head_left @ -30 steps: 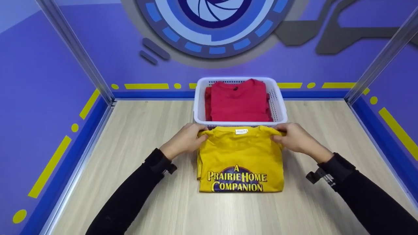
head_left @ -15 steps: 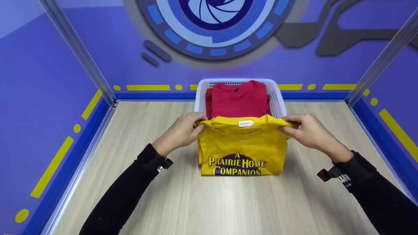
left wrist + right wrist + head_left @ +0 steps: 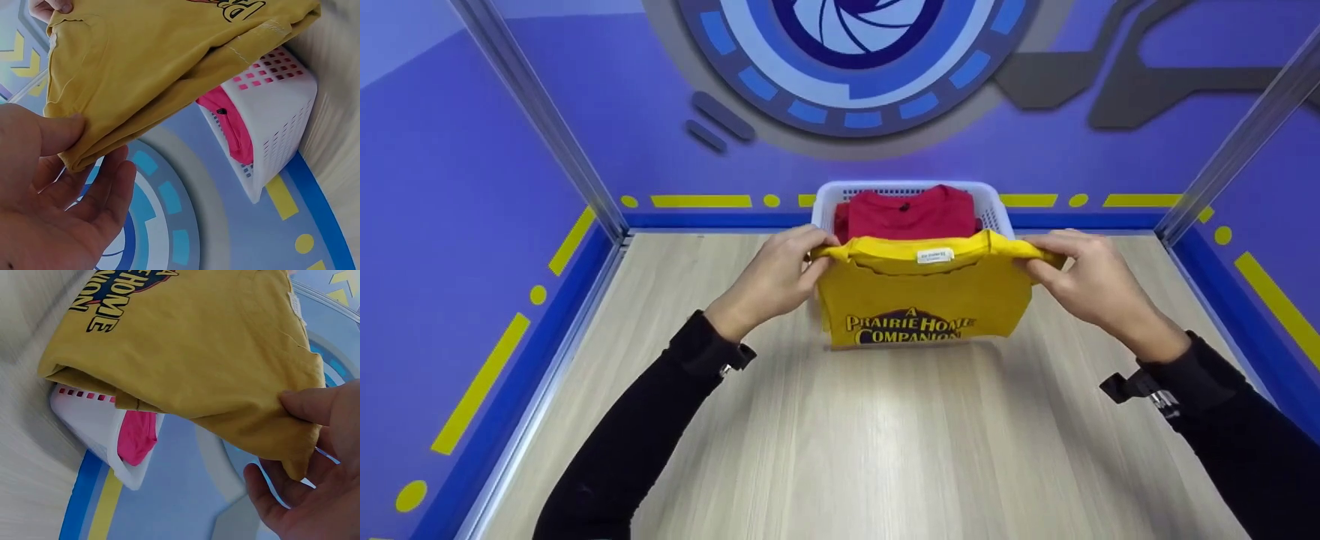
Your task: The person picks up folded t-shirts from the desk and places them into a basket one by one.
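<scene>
A folded yellow T-shirt (image 3: 922, 292) with "A Prairie Home Companion" printed on it hangs between my two hands, lifted off the table. My left hand (image 3: 776, 274) pinches its left shoulder corner between thumb and fingers. At the opposite shoulder, my right hand (image 3: 1099, 281) pinches the cloth the same way. A white label (image 3: 935, 256) shows at the collar. Behind the shirt stands a white plastic basket (image 3: 997, 217) holding a folded red T-shirt (image 3: 911, 216); the yellow cloth hides the basket's front in the head view. The left wrist view shows the perforated basket wall (image 3: 287, 107) beyond the shirt.
The pale wooden table (image 3: 840, 450) spreads in front of the basket. A blue patterned back wall (image 3: 720, 172) rises close behind it, with side panels at left and right. Metal posts (image 3: 540, 112) stand at the corners.
Both hands have raised the yellow T-shirt from the table by its shoulders and moved it forward. It now covers the basket's front and part of the red T-shirt in the head view.
</scene>
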Tool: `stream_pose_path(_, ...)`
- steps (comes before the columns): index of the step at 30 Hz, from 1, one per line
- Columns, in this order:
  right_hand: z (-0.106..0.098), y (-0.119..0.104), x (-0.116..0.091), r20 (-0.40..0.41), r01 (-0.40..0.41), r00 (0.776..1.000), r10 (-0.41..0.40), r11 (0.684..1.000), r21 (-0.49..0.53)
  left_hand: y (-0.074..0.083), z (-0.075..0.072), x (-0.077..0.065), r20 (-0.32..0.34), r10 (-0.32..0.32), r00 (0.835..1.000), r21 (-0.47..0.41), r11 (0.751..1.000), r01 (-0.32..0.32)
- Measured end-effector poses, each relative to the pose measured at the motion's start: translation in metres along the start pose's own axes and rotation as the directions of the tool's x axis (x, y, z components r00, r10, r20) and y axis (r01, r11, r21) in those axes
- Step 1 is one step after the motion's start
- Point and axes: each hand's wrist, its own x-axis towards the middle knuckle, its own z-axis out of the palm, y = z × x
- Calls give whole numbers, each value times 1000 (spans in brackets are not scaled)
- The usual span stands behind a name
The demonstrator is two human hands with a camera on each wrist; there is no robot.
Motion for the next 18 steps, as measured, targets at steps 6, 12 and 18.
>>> stream_pose_path(6,4,11,15,-38,-16,999,17,999,32,-4,-7,19,-4,-9,1000,43,999,10)
stream_pose_path(12,4,21,38,-13,-54,998,55,996,73,-8,-13,42,11,-37,999,66,997,36)
stream_pose_path(18,0,22,56,28,-149,989,147,981,122,-10,-22,60,20,-64,998,35,997,63)
